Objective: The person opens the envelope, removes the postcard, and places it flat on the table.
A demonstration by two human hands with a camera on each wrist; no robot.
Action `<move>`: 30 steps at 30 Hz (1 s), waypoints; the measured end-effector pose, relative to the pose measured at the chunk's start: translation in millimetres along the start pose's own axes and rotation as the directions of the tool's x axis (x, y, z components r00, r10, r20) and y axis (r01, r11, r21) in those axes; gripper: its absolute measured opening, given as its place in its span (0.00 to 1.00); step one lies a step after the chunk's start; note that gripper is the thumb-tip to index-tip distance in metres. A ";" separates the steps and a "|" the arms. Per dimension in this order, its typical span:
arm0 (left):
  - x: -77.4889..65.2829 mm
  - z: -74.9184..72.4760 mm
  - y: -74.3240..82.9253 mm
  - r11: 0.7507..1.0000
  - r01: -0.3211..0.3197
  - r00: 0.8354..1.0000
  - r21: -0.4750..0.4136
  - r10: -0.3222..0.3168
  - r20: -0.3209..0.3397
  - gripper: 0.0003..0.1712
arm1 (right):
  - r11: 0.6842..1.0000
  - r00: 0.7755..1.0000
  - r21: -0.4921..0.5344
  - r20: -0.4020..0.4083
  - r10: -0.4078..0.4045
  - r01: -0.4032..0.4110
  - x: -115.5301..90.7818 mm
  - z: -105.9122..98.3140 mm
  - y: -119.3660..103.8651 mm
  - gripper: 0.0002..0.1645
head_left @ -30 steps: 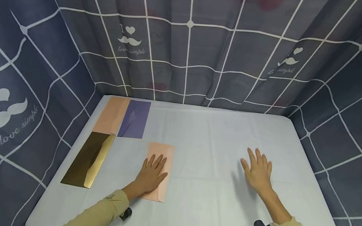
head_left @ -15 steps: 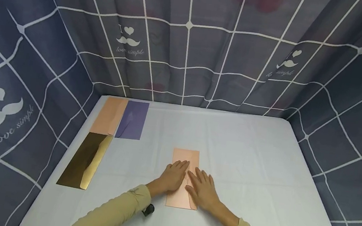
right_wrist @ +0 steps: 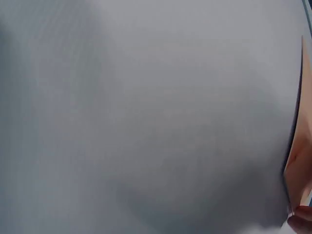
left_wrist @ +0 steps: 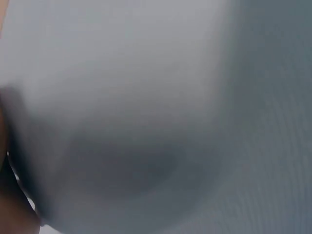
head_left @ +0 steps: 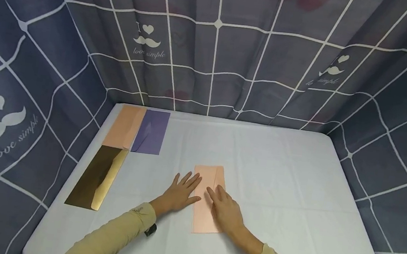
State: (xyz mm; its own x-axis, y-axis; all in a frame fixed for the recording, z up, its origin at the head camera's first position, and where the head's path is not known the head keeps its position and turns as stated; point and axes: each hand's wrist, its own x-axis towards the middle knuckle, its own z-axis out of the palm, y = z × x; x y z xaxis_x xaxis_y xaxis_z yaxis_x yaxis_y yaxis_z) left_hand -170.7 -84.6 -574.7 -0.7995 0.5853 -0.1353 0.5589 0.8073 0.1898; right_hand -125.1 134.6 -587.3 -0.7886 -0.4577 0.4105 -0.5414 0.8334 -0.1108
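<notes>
A peach envelope [head_left: 201, 214] lies near the middle of the white table, tilted slightly, with a flap line along its upper right. My left hand [head_left: 178, 193] is spread flat beside it, fingertips and thumb over its left edge. From the other side my right hand [head_left: 228, 213] holds its right edge, the index finger reaching across the paper and the other fingers bent at the edge. In the right wrist view, the envelope [right_wrist: 300, 161] shows a bent edge with a fingertip [right_wrist: 301, 219] at its lower end. The left wrist view is mostly blurred cloth.
Another peach envelope [head_left: 123, 127] and a purple envelope [head_left: 151, 133] lie side by side at the back left. A shiny gold envelope [head_left: 94, 179] lies in front of them. Dark checked curtains [head_left: 194, 48] enclose the white table [head_left: 279, 167].
The envelope has moved right with my left hand, and my right hand has come in from the right onto it. Since then the left hand has slid to its left edge and the envelope has tilted.
</notes>
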 end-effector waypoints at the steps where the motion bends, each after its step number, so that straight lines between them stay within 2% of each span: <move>1: 0.8 0.6 -0.5 1.000 -0.004 1.000 0.002 0.004 0.004 0.41 | 1.000 1.000 0.002 -0.007 -0.001 0.001 -0.2 -1.7 3.1 0.33; 4: 2.9 2.9 -0.4 1.000 -0.016 1.000 -0.010 0.016 0.001 0.41 | 0.999 0.999 0.036 -0.020 0.040 -0.039 -3.1 -8.6 14.2 0.36; 7: 3.5 3.5 -1.0 1.000 -0.013 1.000 -0.011 0.013 -0.002 0.41 | 0.996 0.995 0.007 -0.044 0.090 -0.090 -5.1 -13.0 27.6 0.35; 10: 2.6 2.2 -2.1 1.000 -0.009 1.000 -0.012 0.009 -0.005 0.41 | 0.989 0.990 -0.070 -0.053 0.129 -0.132 -4.6 -15.6 39.0 0.29; 12: 1.9 1.7 -2.8 1.000 -0.010 1.000 -0.013 0.010 -0.003 0.41 | 0.984 0.988 -0.097 -0.024 0.151 -0.152 -2.4 -17.9 42.7 0.21; 13: 1.7 1.7 -3.1 1.000 -0.011 1.000 -0.014 0.011 0.000 0.41 | 0.985 0.988 -0.075 -0.009 0.157 -0.157 -0.6 -19.4 43.4 0.17; 15: 1.3 1.9 -3.4 1.000 -0.011 1.000 -0.011 0.011 0.003 0.41 | 0.971 0.971 0.071 0.082 0.224 -0.229 5.9 -23.8 43.2 0.10; 16: 1.3 2.4 -3.5 1.000 -0.013 1.000 -0.011 0.013 0.002 0.41 | 0.941 0.953 0.170 0.142 0.269 -0.291 10.0 -26.6 42.4 0.08; 17: 1.4 3.0 -3.5 1.000 -0.015 1.000 -0.009 0.015 -0.001 0.41 | 0.883 0.918 0.273 0.226 0.327 -0.382 15.0 -29.2 41.4 0.09; 18: 1.6 3.6 -3.6 1.000 -0.017 1.000 -0.008 0.017 -0.006 0.41 | 0.796 0.868 0.365 0.316 0.382 -0.483 20.5 -31.7 40.7 0.12; 19: 1.9 4.4 -3.7 1.000 -0.018 1.000 -0.006 0.018 -0.010 0.41 | 0.683 0.807 0.438 0.407 0.429 -0.584 26.1 -34.4 39.7 0.15; 20: 2.4 5.3 -3.8 1.000 -0.021 1.000 -0.003 0.021 -0.014 0.41 | 0.565 0.729 0.464 0.500 0.469 -0.682 32.0 -36.6 39.0 0.18; 22: 3.2 7.2 -3.9 1.000 -0.026 0.999 -0.005 0.026 -0.023 0.41 | 0.397 0.601 0.453 0.627 0.496 -0.799 42.8 -40.0 37.8 0.22; 23: 3.5 8.1 -3.9 1.000 -0.028 0.999 -0.009 0.027 -0.026 0.40 | 0.335 0.547 0.432 0.675 0.495 -0.837 47.4 -40.8 37.1 0.22; 24: 3.8 8.8 -3.8 0.999 -0.029 0.999 -0.014 0.029 -0.027 0.40 | 0.301 0.518 0.422 0.705 0.484 -0.855 51.3 -41.7 36.5 0.23; 25: 3.9 9.6 -3.7 1.000 -0.028 0.999 -0.013 0.028 -0.024 0.40 | 0.279 0.498 0.413 0.724 0.476 -0.867 54.6 -42.3 35.7 0.22; 27: 3.4 10.3 -3.7 1.000 -0.025 0.999 -0.019 0.024 -0.023 0.40 | 0.289 0.490 0.397 0.735 0.468 -0.871 59.1 -42.8 34.6 0.22; 29: 2.8 10.2 -3.5 1.000 -0.019 1.000 -0.020 0.019 -0.024 0.42 | 0.253 0.473 0.400 0.751 0.460 -0.881 61.1 -42.5 33.6 0.20; 30: 2.5 10.0 -3.5 1.000 -0.017 1.000 -0.014 0.016 -0.023 0.43 | 0.238 0.473 0.409 0.751 0.460 -0.881 61.2 -42.0 33.2 0.21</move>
State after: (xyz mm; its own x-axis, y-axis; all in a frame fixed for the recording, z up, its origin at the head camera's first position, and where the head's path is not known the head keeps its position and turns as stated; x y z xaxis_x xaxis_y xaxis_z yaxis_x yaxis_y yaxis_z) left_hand -172.4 -85.2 -585.5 -0.7951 0.5964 -0.1097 0.5689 0.7963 0.2056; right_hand -179.1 147.2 -527.8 -0.8412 -0.0658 -0.5367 0.4467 0.4748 -0.7583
